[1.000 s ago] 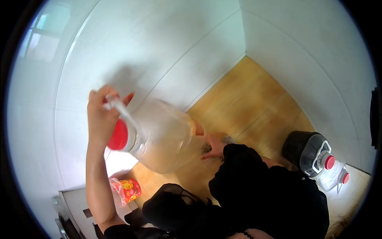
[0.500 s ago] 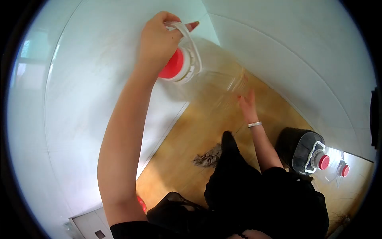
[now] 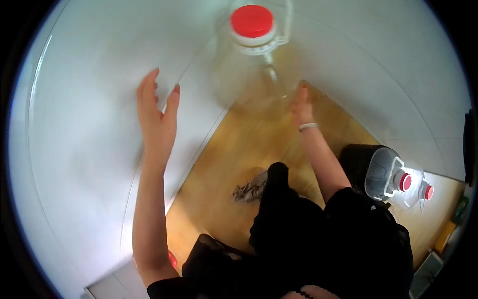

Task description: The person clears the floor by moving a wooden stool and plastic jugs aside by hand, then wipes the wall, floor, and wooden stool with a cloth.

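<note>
Bottle (image 3: pixel 251 67), red-capped, is by the wall (image 3: pixel 363 65), left hand (image 3: pixel 158 115) spread, empty and apart, right hand (image 3: pixel 302 106) loosely open beside its lower side, contact unclear, where a flat palm would probably steady it best.

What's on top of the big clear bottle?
A red cap sits on the big clear bottle, with a white handle beside it. The cap hides the bottle's mouth.

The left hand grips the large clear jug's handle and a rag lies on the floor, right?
No: the head view shows the left hand open, apart from the handle of the large clear jug. The rag does lie on the floor.
</note>
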`<state>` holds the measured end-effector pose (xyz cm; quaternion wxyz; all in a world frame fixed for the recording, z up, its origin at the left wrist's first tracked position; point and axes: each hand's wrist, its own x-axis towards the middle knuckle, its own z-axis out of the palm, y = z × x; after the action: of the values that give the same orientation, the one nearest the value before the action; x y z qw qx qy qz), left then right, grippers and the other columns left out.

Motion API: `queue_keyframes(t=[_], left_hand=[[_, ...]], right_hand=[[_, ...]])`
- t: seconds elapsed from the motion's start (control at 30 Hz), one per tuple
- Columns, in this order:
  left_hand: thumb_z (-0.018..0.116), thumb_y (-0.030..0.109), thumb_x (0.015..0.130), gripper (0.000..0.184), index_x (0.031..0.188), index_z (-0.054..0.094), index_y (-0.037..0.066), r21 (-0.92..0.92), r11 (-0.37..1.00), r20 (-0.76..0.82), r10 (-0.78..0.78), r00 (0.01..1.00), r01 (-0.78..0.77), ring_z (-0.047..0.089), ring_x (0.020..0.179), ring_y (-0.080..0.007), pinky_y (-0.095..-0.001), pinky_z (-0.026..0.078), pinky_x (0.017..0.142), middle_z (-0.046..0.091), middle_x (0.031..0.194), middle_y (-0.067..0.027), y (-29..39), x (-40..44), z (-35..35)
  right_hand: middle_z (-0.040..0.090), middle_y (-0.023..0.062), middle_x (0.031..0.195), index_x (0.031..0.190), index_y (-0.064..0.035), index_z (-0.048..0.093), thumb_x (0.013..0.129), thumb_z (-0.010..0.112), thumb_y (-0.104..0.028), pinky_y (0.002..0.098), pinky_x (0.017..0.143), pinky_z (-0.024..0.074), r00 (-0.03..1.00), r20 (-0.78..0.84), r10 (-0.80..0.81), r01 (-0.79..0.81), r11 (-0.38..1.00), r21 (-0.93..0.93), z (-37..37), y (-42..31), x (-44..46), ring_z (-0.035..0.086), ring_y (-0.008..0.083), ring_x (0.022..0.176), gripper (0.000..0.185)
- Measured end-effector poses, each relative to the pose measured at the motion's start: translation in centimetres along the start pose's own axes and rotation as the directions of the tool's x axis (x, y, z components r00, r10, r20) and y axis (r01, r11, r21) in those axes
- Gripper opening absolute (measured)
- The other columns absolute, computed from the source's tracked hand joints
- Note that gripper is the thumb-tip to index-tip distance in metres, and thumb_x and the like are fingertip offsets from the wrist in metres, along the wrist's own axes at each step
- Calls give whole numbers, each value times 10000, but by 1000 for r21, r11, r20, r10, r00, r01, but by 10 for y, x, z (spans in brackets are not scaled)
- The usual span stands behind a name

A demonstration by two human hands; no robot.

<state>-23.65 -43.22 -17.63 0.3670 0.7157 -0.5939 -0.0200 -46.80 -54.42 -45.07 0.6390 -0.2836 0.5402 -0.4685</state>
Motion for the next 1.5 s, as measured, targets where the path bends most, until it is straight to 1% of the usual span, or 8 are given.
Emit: queue_keyframes(t=[0.2,0.33,0.47,0.7,0.9,1.07,1.33,1.5], left_hand=[[552,50,787,413,1185,441,43,138,990,-101,-3,995,17,472,1011,-198,-312,388,820,489,1154,-94,-66,-96,-88],[560,34,761,387,1139,476,29,604,792,-224,274,935,-87,444,1034,-254,-326,376,822,489,1135,-118,-102,-157,-180],[560,113,791,384,1159,471,45,872,480,-184,502,845,-95,414,1051,-266,-345,341,862,430,1195,-128,-127,-197,-267],[507,257,822,346,1114,545,75,902,359,-100,712,695,-239,433,1050,-316,-389,341,891,443,1159,-142,-173,-191,-343],[497,360,803,364,1071,595,135,942,223,-11,766,643,-249,446,1038,-317,-411,334,878,473,1133,-133,-188,-188,-341],[513,357,816,400,1080,553,59,950,128,92,758,646,-286,445,1027,-296,-416,346,827,408,1140,-120,-186,-182,-341],[532,345,824,479,1144,458,-4,947,41,200,701,684,-319,337,1114,-305,-435,301,869,236,1196,-132,-187,-184,-347],[538,321,829,485,1143,420,-30,940,61,212,668,714,-337,324,1096,-313,-438,334,833,203,1212,-140,-193,-187,-352]], right_hand=[[400,93,1268,1277,-78,298,841,448,-437,383,869,369,992,-54,117,-124,982,-145,-29,76,-43,398,210,1123,584],[492,141,1118,1219,-43,369,763,572,-316,353,818,404,759,582,293,357,560,-747,13,91,-79,480,259,1015,569],[511,181,1058,1181,-27,422,657,683,-222,358,791,426,262,680,685,875,128,-466,112,-3,-139,510,302,963,618],[378,104,1258,1305,-258,299,589,750,-313,504,845,382,305,397,866,945,-325,-16,133,72,-214,405,319,1126,848],[431,68,1169,1122,-225,467,619,700,-263,481,822,388,105,846,523,957,-284,57,28,172,-218,434,300,1040,556],[489,103,981,975,-140,547,633,645,-182,363,798,420,597,785,163,788,60,-612,77,162,-191,450,297,974,358],[528,151,948,996,-67,546,685,624,-215,368,765,428,781,602,-166,588,520,-620,181,149,-144,515,312,870,353],[574,135,899,956,-20,562,698,625,-231,364,738,436,783,472,-405,622,504,-600,214,160,-149,541,304,838,339]])
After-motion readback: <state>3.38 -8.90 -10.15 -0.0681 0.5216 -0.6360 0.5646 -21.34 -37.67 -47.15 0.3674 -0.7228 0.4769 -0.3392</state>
